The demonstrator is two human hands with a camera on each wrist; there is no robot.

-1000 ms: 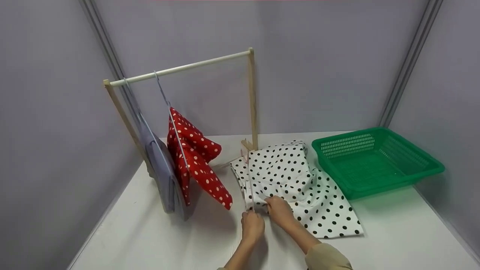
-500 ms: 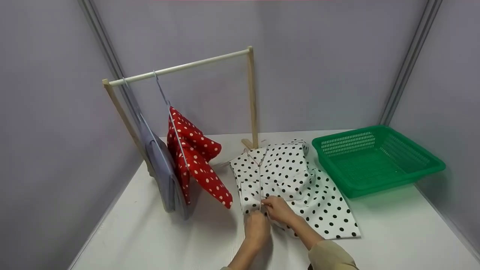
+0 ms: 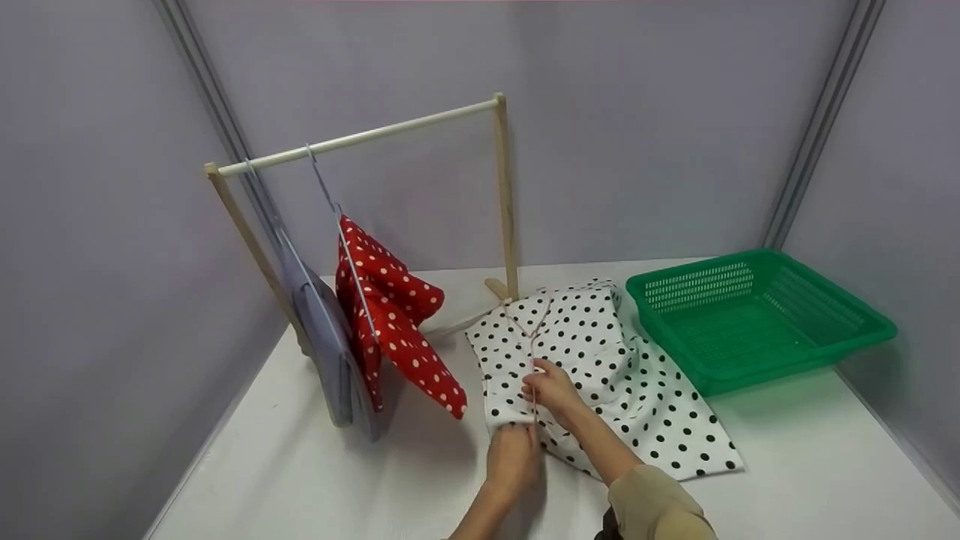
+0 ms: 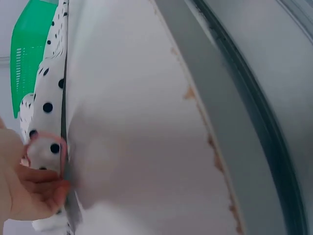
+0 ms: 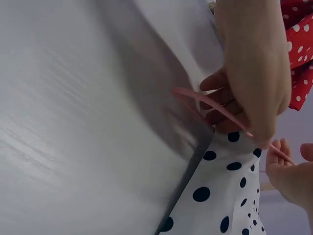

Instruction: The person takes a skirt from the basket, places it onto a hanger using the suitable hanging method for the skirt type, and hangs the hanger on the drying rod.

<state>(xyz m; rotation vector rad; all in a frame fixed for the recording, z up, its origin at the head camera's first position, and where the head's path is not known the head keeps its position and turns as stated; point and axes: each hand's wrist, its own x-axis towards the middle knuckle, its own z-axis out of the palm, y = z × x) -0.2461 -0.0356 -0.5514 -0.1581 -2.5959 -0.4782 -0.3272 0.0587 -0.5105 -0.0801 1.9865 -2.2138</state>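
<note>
A pink clothes hanger stands over a white cloth with black dots spread on the table. My left hand grips the hanger's near end at the cloth's front edge. Farther in, my right hand holds the hanger's rod with curled fingers. In the right wrist view the hanger's bent end sticks out past the left hand, and the right hand is on the same rod. The left wrist view has the left hand beside the pink loop.
On the left, a wooden rack carries a grey cloth and a red dotted cloth on hangers. A green basket sits at the right behind the dotted cloth. Partition walls enclose the white table.
The pink hanger has shifted right over the dotted cloth. My right hand has gone from the cloth's edge to the hanger's rod, moving slightly farther in. My left hand has moved slightly right.
</note>
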